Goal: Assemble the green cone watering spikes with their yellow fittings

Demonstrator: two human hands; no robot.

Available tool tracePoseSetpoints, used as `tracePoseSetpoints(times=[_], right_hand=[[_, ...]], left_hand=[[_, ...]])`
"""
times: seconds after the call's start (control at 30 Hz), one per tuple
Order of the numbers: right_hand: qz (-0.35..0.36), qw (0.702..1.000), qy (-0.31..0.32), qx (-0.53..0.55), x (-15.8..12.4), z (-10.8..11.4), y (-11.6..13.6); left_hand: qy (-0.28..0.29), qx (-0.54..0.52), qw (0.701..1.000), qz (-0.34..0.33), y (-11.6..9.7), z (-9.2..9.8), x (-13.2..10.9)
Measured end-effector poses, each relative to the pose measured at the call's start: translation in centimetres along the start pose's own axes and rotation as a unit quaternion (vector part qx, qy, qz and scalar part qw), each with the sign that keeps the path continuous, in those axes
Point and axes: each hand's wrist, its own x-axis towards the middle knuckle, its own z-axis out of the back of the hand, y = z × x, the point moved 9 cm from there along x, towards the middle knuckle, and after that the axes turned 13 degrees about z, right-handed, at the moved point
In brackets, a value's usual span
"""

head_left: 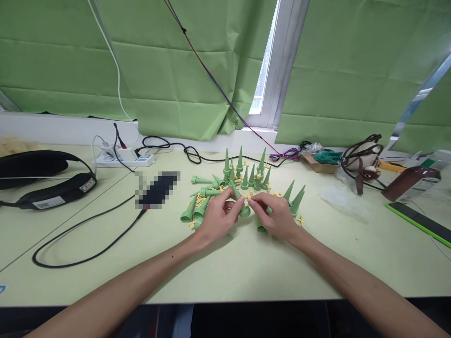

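Observation:
My left hand [219, 213] is closed around a green plastic cone spike [244, 212], its pointed tip leaning up and to the left. At the cone's side my right hand [276, 212] pinches a small pale-yellow plastic piece [247, 199]; whether the piece sits in the cone or only touches it, I cannot tell. Behind the hands stand several upright green cones [240, 162]. More cones lie on their sides to the left, one of them a wide-mouthed cone [189, 210]. Small yellow pieces [200, 206] are scattered among them. My fingers hide part of the pile.
On the table [141, 281], a black cable loops left of the pile, near a blurred dark device [158, 190]. A power strip [123, 160] is at the back left. Rightward are a crumpled plastic bag [347, 199], a brown bottle [410, 183] and a green-edged phone [423, 223].

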Motion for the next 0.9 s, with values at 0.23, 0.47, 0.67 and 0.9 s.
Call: tracePoseSetpoints(times=[0.23,0.47,0.67,0.9], right_hand=[[-0.008,1.000,0.003,-0.006,0.1,0.0,-0.1],[-0.027,0.999,0.016,0.007,-0.1,-0.3,-0.5],[-0.065,0.997,0.027,0.031,-0.2,-0.5,-1.0],[-0.117,0.990,0.033,0.071,-0.4,-0.7,-1.7]], left_hand=[[-0.042,0.057,0.997,-0.038,-0.8,0.4,-0.3],[-0.065,0.117,0.989,-0.061,-1.1,0.5,-0.5],[-0.080,0.141,0.979,-0.125,-2.1,0.5,-0.9],[-0.068,0.120,0.977,-0.161,-2.4,0.3,-1.2]])
